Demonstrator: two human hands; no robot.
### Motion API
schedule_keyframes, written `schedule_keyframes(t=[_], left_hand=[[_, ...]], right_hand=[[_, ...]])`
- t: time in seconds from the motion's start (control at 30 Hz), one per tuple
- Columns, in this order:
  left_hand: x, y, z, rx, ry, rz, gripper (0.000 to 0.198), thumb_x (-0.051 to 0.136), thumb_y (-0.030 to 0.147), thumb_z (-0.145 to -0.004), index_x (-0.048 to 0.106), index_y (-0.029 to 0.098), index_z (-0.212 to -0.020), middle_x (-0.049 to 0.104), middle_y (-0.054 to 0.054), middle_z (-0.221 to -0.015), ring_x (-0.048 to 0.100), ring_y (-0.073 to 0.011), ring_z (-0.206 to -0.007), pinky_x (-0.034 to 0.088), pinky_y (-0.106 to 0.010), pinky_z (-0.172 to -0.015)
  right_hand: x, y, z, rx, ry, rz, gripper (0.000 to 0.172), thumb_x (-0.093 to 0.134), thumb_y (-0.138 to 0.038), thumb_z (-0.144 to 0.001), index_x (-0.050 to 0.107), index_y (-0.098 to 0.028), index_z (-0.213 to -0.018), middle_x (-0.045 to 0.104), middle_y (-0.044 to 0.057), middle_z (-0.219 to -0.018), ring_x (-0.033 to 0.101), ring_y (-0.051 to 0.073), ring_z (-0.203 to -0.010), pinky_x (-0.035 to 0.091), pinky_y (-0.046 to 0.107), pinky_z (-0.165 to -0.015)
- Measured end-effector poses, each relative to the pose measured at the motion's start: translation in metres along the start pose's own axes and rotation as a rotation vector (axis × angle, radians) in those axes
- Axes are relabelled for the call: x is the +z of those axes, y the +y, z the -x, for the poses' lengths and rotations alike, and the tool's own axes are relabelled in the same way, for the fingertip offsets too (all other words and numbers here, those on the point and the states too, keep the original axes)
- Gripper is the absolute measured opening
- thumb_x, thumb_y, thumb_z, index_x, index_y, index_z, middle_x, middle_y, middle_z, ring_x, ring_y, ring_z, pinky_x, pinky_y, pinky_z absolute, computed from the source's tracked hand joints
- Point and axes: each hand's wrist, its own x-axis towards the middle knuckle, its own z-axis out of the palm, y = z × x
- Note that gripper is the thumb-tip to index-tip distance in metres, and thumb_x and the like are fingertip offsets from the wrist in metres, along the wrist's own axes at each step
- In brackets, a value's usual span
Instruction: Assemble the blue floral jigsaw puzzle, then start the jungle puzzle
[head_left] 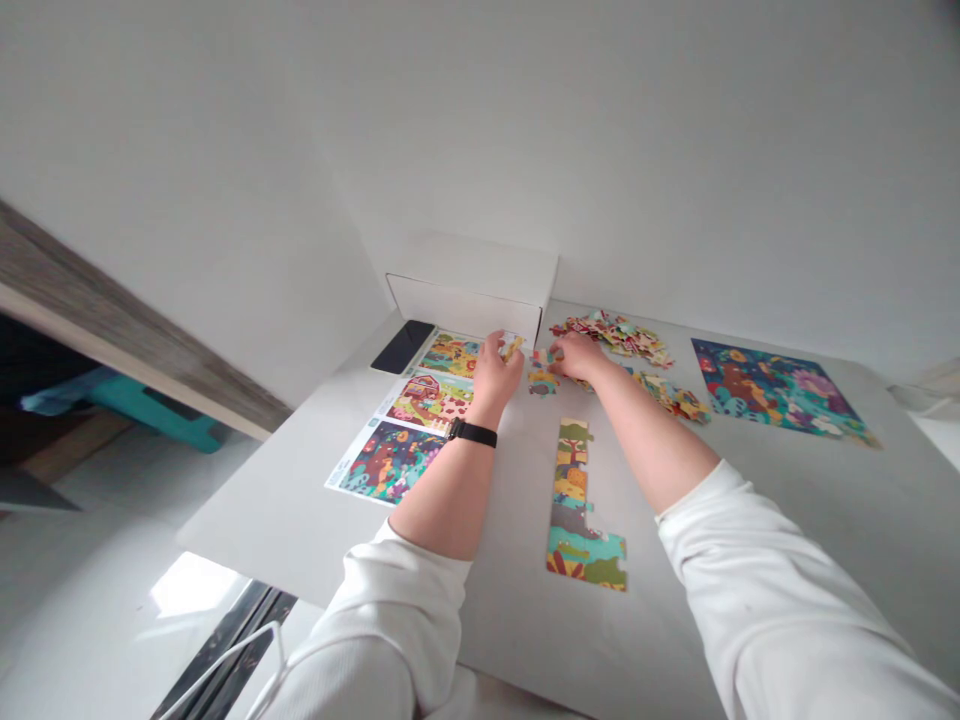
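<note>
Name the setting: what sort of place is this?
Probably a room at home or a small hobby space: a white table against a white wall holds jigsaw puzzle pieces, printed picture sheets and a smartphone.

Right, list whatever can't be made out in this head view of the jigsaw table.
Jigsaw piece in the left hand: the fingers cover most of it, so its picture is unclear.
Under the right hand: the hand hides whatever lies there.
Printed picture sheet: the left forearm covers its right edge.
Loose jigsaw pile: single pieces are too small to tell.
White box: its walls hide any contents.
</note>
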Motion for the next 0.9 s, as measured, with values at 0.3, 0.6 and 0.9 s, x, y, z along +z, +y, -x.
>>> schedule_keyframes(t=[0.3,0.6,0.9], left_hand=[[0.005,-0.005,-0.006,0.013,0.072,0.178,0.049,0.065,0.029,-0.098,0.057,0.020,-0.145,0.069,-0.015,-0.137,0.072,-0.0246,-0.117,0.059,-0.038,-0.101],[0.004,0.003,0.000,0.226,0.068,0.127,0.057,0.068,0.031,-0.097,0.051,0.021,-0.151,0.063,-0.016,-0.144,0.069,-0.0230,-0.120,0.057,-0.036,-0.102],[0.007,0.009,0.013,0.440,-0.169,0.019,0.054,0.072,0.027,-0.093,0.058,0.023,-0.145,0.064,-0.012,-0.141,0.069,-0.0228,-0.123,0.054,-0.038,-0.112]], right_hand=[[0.000,-0.007,0.020,0.021,0.125,-0.193,0.034,0.083,-0.021,-0.083,0.073,-0.022,-0.115,0.079,0.011,-0.116,0.074,0.029,-0.110,0.054,0.042,-0.101],[-0.017,0.014,0.040,0.201,0.408,-1.031,0.025,0.073,-0.034,-0.080,0.064,-0.024,-0.101,0.075,0.003,-0.093,0.072,0.023,-0.092,0.058,0.039,-0.091],[-0.053,0.059,0.126,0.305,0.498,-1.417,0.046,0.083,-0.060,-0.076,0.057,-0.027,-0.095,0.069,0.000,-0.087,0.072,0.020,-0.085,0.063,0.035,-0.077]])
